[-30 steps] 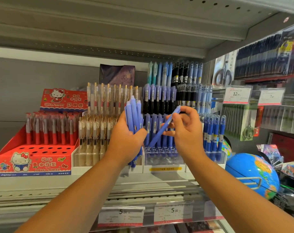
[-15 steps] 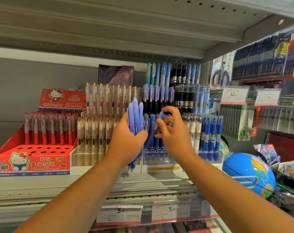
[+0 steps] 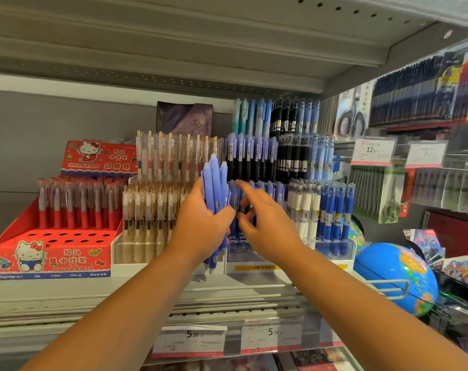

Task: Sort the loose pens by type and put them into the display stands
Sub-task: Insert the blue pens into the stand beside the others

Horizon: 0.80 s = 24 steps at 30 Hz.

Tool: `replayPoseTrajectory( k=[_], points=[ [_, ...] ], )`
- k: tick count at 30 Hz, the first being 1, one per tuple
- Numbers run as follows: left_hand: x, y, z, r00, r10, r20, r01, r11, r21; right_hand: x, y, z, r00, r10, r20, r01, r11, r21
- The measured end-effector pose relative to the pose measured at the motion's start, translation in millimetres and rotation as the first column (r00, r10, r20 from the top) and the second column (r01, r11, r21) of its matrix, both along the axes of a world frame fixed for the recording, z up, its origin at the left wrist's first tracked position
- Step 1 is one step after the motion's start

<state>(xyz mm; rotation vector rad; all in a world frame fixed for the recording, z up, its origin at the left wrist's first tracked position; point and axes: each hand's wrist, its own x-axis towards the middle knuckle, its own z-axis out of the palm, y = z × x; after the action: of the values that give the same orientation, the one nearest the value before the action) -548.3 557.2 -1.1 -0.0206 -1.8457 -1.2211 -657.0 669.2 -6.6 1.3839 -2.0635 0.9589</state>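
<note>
The one wide-angle camera, worn on the person's head, faced forward and slightly down from near the shop shelf (image 3: 147, 290), with the pen display stands (image 3: 254, 266) filling mid-frame close by and the upper shelf (image 3: 174, 36) overhead.

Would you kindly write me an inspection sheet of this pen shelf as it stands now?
Surface: grey shop shelf, price labels on its front edge.
Job's things: bundle of blue pens, held upright; tiered stand behind holds matching blue pens.
Clutter: red cartoon-cat stand with red pens, some holes unfilled; globe at right.
Grippers: left hand grips the bundle; right hand open, fingers spread before the stand, holding nothing.
Cables: nothing seen.
Surroundings: upper shelf overhead; hanging packs at right.
</note>
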Motion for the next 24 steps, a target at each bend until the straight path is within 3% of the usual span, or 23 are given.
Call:
replayPoseTrajectory(
  k=[6,8,12,16,24],
  points=[
    [0.8,-0.9,-0.1,1.000,-0.018,-0.003,0.018,1.000,0.023,1.2,-0.7,-2.0,0.999,-0.011,-0.040,0.011,1.000,-0.003],
    [1.7,-1.0,0.4,0.999,-0.036,-0.001,0.036,0.999,0.038,3.1,0.2,-0.4,0.999,0.034,0.024,-0.032,0.996,-0.078],
    [1.3,0.1,-0.3,0.996,-0.094,0.001,0.094,0.995,0.018,12.5,5.1,2.7,0.945,0.281,0.168,-0.220,0.925,-0.310],
    [-0.4,1.3,-2.0,0.993,-0.111,0.032,0.112,0.992,-0.049,19.3,7.9,3.5,0.866,0.399,0.301,-0.285,0.889,-0.358],
    [-0.1,1.1,-3.4,0.975,-0.209,0.069,0.208,0.978,0.029,19.2,10.0,6.1,0.785,0.476,0.398,-0.296,0.851,-0.434]
  ],
)
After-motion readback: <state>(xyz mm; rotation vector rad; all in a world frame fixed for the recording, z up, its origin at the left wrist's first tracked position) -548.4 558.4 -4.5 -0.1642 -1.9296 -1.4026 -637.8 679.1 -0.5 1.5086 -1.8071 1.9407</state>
